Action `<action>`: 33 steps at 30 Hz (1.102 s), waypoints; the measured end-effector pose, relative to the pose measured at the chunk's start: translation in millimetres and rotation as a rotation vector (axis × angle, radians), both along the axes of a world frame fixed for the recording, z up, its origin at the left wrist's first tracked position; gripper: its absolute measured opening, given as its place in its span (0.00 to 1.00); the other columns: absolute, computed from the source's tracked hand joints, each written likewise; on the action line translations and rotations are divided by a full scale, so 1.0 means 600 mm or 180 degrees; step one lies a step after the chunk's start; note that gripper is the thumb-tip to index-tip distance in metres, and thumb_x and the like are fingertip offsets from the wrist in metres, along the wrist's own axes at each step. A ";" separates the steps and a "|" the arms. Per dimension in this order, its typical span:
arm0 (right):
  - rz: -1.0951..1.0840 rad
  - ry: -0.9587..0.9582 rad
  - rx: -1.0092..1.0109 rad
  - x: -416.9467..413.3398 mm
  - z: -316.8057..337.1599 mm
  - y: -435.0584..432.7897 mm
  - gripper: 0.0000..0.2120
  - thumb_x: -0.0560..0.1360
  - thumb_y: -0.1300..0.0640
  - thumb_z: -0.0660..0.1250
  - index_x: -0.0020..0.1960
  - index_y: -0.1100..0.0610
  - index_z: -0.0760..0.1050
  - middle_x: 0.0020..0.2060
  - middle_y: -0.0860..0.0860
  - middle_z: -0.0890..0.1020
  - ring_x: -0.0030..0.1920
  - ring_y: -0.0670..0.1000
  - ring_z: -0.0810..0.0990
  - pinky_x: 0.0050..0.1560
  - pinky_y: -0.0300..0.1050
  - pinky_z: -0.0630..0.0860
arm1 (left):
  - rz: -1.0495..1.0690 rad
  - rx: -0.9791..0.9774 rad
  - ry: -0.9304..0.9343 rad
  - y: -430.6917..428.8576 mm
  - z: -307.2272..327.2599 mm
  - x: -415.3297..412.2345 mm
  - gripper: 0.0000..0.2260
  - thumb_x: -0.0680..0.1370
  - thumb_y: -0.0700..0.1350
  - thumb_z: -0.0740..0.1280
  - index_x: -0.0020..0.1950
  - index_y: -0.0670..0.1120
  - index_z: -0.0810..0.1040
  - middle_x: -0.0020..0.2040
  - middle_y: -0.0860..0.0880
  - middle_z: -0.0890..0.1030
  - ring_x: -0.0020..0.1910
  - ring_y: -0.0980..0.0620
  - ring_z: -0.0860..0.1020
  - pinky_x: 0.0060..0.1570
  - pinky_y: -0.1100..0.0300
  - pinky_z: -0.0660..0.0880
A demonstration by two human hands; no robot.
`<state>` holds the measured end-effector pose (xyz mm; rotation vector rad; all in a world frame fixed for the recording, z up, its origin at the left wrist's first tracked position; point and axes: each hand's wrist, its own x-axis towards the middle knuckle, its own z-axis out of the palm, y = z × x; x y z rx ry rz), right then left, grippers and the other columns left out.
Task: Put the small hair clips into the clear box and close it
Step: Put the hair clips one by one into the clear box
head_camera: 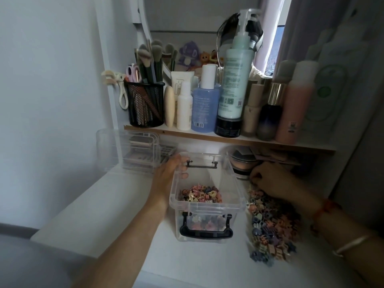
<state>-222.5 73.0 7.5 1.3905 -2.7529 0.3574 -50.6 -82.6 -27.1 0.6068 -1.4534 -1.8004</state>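
A: Where is the clear box?

B: In the middle of the white table, open, with its lid tipped up at the far side and a black handle on the near wall. A layer of small hair clips lies inside.

A: And the hands?

B: The left hand grips the box's far left rim, with the thumb hooked inside. The right hand rests on the far end of a loose pile of clips on the table, just right of the box. Its fingers are curled downward. I cannot tell whether they pinch a clip.

A: Anything crowding them?

B: A round jar sits just beyond the right hand's knuckles, under the shelf. A second clear case stands far left of the box, near the left hand. The shelf overhangs the far edge of the table and carries a mesh cup of brushes and a row of bottles, including a tall pump bottle.
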 end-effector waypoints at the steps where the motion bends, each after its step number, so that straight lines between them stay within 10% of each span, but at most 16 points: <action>1: -0.0002 -0.0003 -0.0022 0.001 0.001 -0.001 0.11 0.73 0.61 0.62 0.50 0.57 0.82 0.53 0.53 0.82 0.53 0.53 0.79 0.54 0.46 0.75 | 0.0032 0.0000 0.0002 0.000 -0.001 0.000 0.17 0.63 0.58 0.65 0.43 0.49 0.79 0.37 0.49 0.78 0.37 0.51 0.76 0.41 0.57 0.69; 6: 0.0037 -0.0075 -0.0514 0.014 0.019 -0.002 0.07 0.71 0.63 0.67 0.43 0.54 0.83 0.46 0.51 0.84 0.48 0.49 0.80 0.50 0.42 0.74 | 0.0031 0.0012 0.0018 0.001 -0.001 0.000 0.22 0.54 0.62 0.67 0.41 0.50 0.81 0.37 0.49 0.78 0.36 0.51 0.76 0.41 0.56 0.69; 12: 0.1014 -0.2647 -0.2154 0.063 0.097 0.008 0.07 0.68 0.59 0.67 0.44 0.57 0.81 0.35 0.67 0.79 0.25 0.44 0.71 0.25 0.30 0.68 | -0.0057 0.0096 0.0010 -0.004 -0.002 -0.002 0.18 0.61 0.59 0.67 0.43 0.49 0.80 0.37 0.49 0.77 0.35 0.51 0.75 0.38 0.58 0.67; 15: 0.0376 -0.1254 -0.1434 0.029 0.075 0.012 0.08 0.74 0.62 0.66 0.50 0.61 0.81 0.36 0.58 0.83 0.26 0.39 0.74 0.29 0.28 0.68 | 0.0010 0.0039 -0.0017 -0.001 -0.002 -0.001 0.16 0.63 0.58 0.66 0.42 0.49 0.80 0.37 0.50 0.78 0.36 0.51 0.75 0.41 0.56 0.69; 19: -0.0075 0.0204 0.0007 -0.005 0.025 0.021 0.14 0.74 0.63 0.61 0.53 0.54 0.81 0.56 0.54 0.81 0.55 0.54 0.78 0.52 0.41 0.72 | 0.0065 -0.0063 -0.0025 0.002 -0.001 -0.001 0.14 0.65 0.57 0.62 0.41 0.50 0.80 0.37 0.49 0.78 0.37 0.51 0.76 0.48 0.54 0.69; 28: -0.0199 0.0118 0.0384 -0.005 0.012 0.016 0.14 0.73 0.61 0.62 0.56 0.54 0.78 0.60 0.53 0.78 0.59 0.54 0.75 0.60 0.48 0.73 | 0.0115 -0.0082 0.0038 0.000 -0.002 -0.002 0.09 0.75 0.52 0.64 0.43 0.49 0.80 0.38 0.49 0.78 0.37 0.51 0.76 0.43 0.57 0.70; 33: 0.0177 -0.0488 -0.1316 0.036 0.057 0.005 0.07 0.72 0.62 0.68 0.39 0.53 0.80 0.41 0.52 0.83 0.44 0.47 0.81 0.48 0.39 0.74 | 0.0097 -0.0047 0.0031 0.003 0.000 0.000 0.09 0.75 0.53 0.64 0.43 0.49 0.80 0.37 0.49 0.78 0.36 0.51 0.76 0.40 0.57 0.69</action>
